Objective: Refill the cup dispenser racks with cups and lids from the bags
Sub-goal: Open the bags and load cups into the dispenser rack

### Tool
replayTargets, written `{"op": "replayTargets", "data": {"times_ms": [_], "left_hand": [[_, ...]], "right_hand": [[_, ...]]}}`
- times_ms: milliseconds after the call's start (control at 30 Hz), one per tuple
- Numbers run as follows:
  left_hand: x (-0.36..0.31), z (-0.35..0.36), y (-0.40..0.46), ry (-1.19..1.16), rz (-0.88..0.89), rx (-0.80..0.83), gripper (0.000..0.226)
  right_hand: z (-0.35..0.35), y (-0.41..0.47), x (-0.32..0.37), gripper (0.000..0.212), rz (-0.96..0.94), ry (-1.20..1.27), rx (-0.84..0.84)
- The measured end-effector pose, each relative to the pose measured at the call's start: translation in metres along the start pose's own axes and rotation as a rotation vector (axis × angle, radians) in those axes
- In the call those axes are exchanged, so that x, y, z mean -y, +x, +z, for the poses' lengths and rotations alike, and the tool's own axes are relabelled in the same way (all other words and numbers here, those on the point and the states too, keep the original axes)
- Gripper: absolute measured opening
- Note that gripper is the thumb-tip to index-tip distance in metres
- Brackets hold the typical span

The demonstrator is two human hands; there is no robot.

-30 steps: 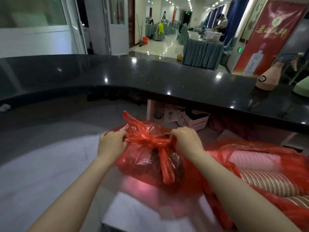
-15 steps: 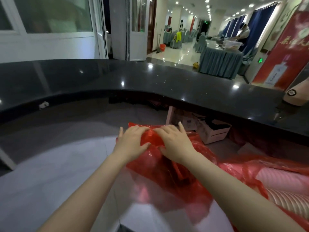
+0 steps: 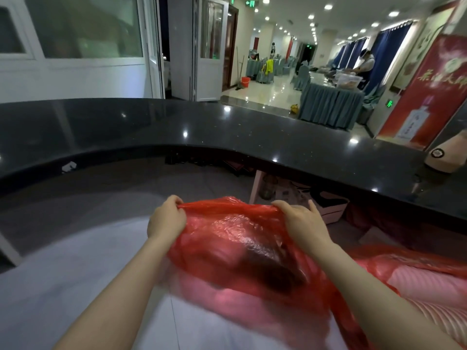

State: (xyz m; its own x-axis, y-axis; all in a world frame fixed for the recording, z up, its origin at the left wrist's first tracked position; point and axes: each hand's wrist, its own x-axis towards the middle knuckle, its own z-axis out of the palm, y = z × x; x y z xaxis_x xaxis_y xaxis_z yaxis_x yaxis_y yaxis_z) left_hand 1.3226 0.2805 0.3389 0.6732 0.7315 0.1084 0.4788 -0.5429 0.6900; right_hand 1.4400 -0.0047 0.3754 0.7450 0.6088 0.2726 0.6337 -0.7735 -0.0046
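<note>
A red plastic bag [image 3: 235,238] lies in front of me on a white surface [image 3: 75,286], with something dark and blurred inside it. My left hand [image 3: 165,219] pinches the bag's top edge at its left end. My right hand [image 3: 302,221] grips the same edge at its right end, and the plastic is stretched taut between the two hands. A second red bag [image 3: 414,271] at the lower right holds stacked ribbed paper cups lying on their sides. No dispenser rack is in view.
A curved black counter [image 3: 227,132] runs across the view beyond the bags. Boxes sit on a shelf [image 3: 326,205] under it. A pale bottle-shaped object [image 3: 444,157] stands on the counter at the far right. A person works at a draped table in the hall behind.
The hands were bunched on the knotted top a second ago, then pressed together on the bag. Now they have moved apart and pull its top edge wide. The view has tilted upward.
</note>
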Motion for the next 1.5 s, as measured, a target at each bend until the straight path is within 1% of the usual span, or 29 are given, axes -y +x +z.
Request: {"op": "replayTargets", "data": {"times_ms": [133, 267, 333, 400, 467, 533, 567, 633, 667, 700, 767, 800, 833, 900, 967, 1000, 1033, 1067, 1100, 1133, 1167, 1200, 1267, 1300, 1333, 1400, 1433, 1467, 1500], "left_hand": [[0.000, -0.005, 0.007, -0.030, -0.080, -0.002, 0.039], [0.004, -0.014, 0.008, -0.111, -0.185, 0.003, 0.036], [0.002, -0.020, 0.006, -0.130, -0.158, 0.033, 0.036], [-0.010, -0.026, -0.001, -0.128, 0.015, 0.044, 0.046], [-0.033, -0.033, -0.015, -0.203, 0.306, -0.004, 0.057], [-0.057, -0.039, -0.029, -0.318, 0.559, -0.029, 0.053], [-0.067, -0.041, -0.034, -0.337, 0.650, 0.021, 0.046], [-0.079, -0.034, -0.042, -0.241, 0.709, 0.210, 0.023], [-0.081, -0.027, -0.043, -0.127, 0.695, 0.297, 0.016], [-0.080, -0.020, -0.043, 0.029, 0.654, 0.355, 0.019], [-0.071, -0.006, -0.043, 0.363, 0.547, 0.379, 0.036], [-0.066, -0.002, -0.042, 0.475, 0.493, 0.360, 0.042], [-0.062, 0.001, -0.041, 0.539, 0.436, 0.343, 0.045], [-0.056, 0.001, -0.038, 0.569, 0.350, 0.331, 0.046], [-0.053, 0.000, -0.038, 0.620, 0.388, 0.302, 0.044], [-0.053, 0.000, -0.039, 0.652, 0.426, 0.288, 0.060], [-0.053, 0.001, -0.040, 0.668, 0.466, 0.282, 0.081], [-0.053, 0.001, -0.042, 0.667, 0.497, 0.281, 0.100], [-0.053, 0.002, -0.044, 0.655, 0.521, 0.281, 0.111], [-0.055, 0.003, -0.047, 0.637, 0.533, 0.278, 0.117], [-0.057, 0.004, -0.050, 0.623, 0.532, 0.269, 0.119], [-0.059, 0.005, -0.053, 0.613, 0.522, 0.258, 0.118], [-0.065, 0.006, -0.061, 0.583, 0.508, 0.229, 0.111], [-0.068, 0.007, -0.065, 0.573, 0.516, 0.199, 0.103], [-0.071, 0.007, -0.069, 0.566, 0.548, 0.143, 0.091], [-0.074, 0.005, -0.074, 0.531, 0.664, -0.038, 0.059], [-0.073, 0.006, -0.073, 0.481, 0.770, -0.165, 0.045], [-0.071, 0.008, -0.072, 0.434, 0.911, -0.281, 0.033], [-0.068, 0.010, -0.070, 0.395, 1.051, -0.320, 0.023]], "right_hand": [[-0.005, 0.008, -0.002, 0.039, 0.051, 0.073, -0.040], [-0.019, 0.013, -0.003, 0.041, 0.251, 0.548, -0.240], [-0.028, 0.015, -0.007, 0.044, 0.250, 0.599, -0.287], [-0.035, 0.015, -0.005, 0.046, 0.170, 0.587, -0.300], [-0.039, 0.013, 0.000, 0.044, 0.114, 0.586, -0.306], [-0.043, 0.010, 0.004, 0.041, 0.092, 0.585, -0.319], [-0.044, 0.008, 0.007, 0.040, 0.077, 0.589, -0.323], [-0.046, 0.004, 0.010, 0.040, 0.056, 0.632, -0.299], [-0.047, 0.001, 0.011, 0.041, 0.049, 0.662, -0.274], [-0.048, -0.001, 0.011, 0.043, 0.039, 0.683, -0.246], [-0.049, -0.007, 0.008, 0.050, -0.019, 0.694, -0.174], [-0.048, -0.010, 0.004, 0.054, -0.066, 0.683, -0.119], [-0.048, -0.013, 0.001, 0.056, -0.108, 0.651, -0.040], [-0.047, -0.020, -0.003, 0.052, -0.152, 0.521, 0.156], [-0.046, -0.026, -0.004, 0.040, -0.132, 0.359, 0.314], [-0.046, -0.030, -0.002, 0.029, -0.102, 0.300, 0.367], [-0.046, -0.032, -0.001, 0.027, -0.074, 0.259, 0.400], [-0.047, -0.033, 0.002, 0.037, -0.047, 0.233, 0.407], [-0.049, -0.033, 0.007, 0.048, -0.015, 0.205, 0.378], [-0.051, -0.034, 0.015, 0.053, 0.010, 0.154, 0.309], [-0.052, -0.035, 0.023, 0.049, 0.005, 0.073, 0.190], [-0.053, -0.037, 0.033, 0.038, -0.027, -0.005, 0.006], [-0.047, -0.038, 0.054, 0.019, -0.176, -0.027, -0.385], [-0.043, -0.039, 0.065, 0.010, -0.293, -0.008, -0.506], [-0.038, -0.039, 0.074, 0.004, -0.393, 0.008, -0.544], [-0.031, -0.037, 0.084, 0.015, -0.453, -0.041, -0.478], [-0.031, -0.034, 0.084, 0.015, -0.427, -0.117, -0.409], [-0.031, -0.030, 0.081, 0.014, -0.392, -0.202, -0.311], [-0.031, -0.027, 0.075, 0.012, -0.339, -0.244, -0.173]]}}
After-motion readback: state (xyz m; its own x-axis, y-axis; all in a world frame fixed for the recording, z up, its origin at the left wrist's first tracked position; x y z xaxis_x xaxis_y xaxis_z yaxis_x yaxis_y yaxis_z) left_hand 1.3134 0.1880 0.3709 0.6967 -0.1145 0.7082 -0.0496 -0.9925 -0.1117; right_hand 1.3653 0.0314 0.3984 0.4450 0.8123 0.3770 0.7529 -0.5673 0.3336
